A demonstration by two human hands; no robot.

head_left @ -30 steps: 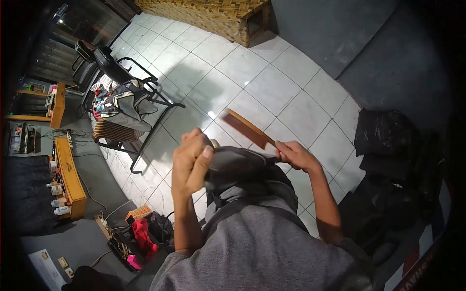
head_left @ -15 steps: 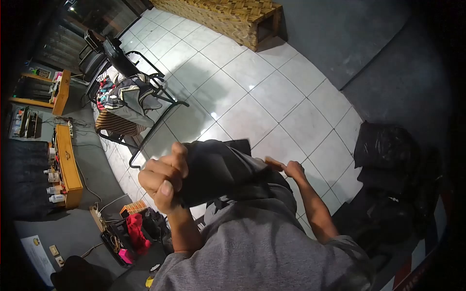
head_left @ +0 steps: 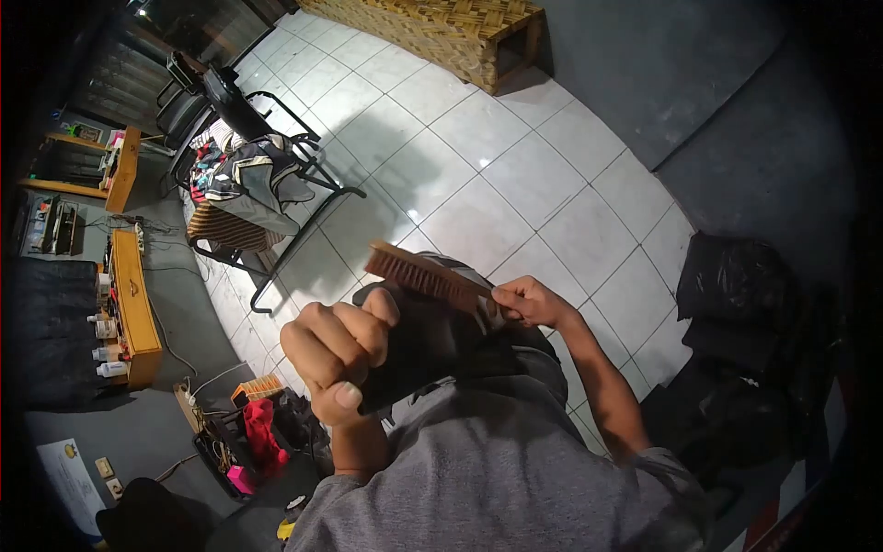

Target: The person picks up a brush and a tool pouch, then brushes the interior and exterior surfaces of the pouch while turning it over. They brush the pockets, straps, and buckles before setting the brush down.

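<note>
My left hand (head_left: 334, 354) is closed on the edge of a black cloth (head_left: 428, 345), holding it up in front of my body. The fingers curl inward with the thumb pressed against them. In my right hand (head_left: 535, 304) is a wooden brush (head_left: 430, 276), gripped by the end of its thin handle. Its reddish-brown bristles face down toward the upper part of the cloth and overlap it in this view. Part of the cloth's far side is hidden behind the brush.
A black metal-framed chair (head_left: 317, 198) with striped and patterned fabrics stands ahead on the left. A wooden shelf (head_left: 138, 313) with bottles is mounted at left, above a dark organizer (head_left: 221, 451). A woven bench (head_left: 451, 28) lies far ahead; black bags (head_left: 736, 276) sit at right.
My right hand has risen and swung the brush leftward over the cloth, where its bristles now show. My left hand has shifted slightly right and down with the cloth.
</note>
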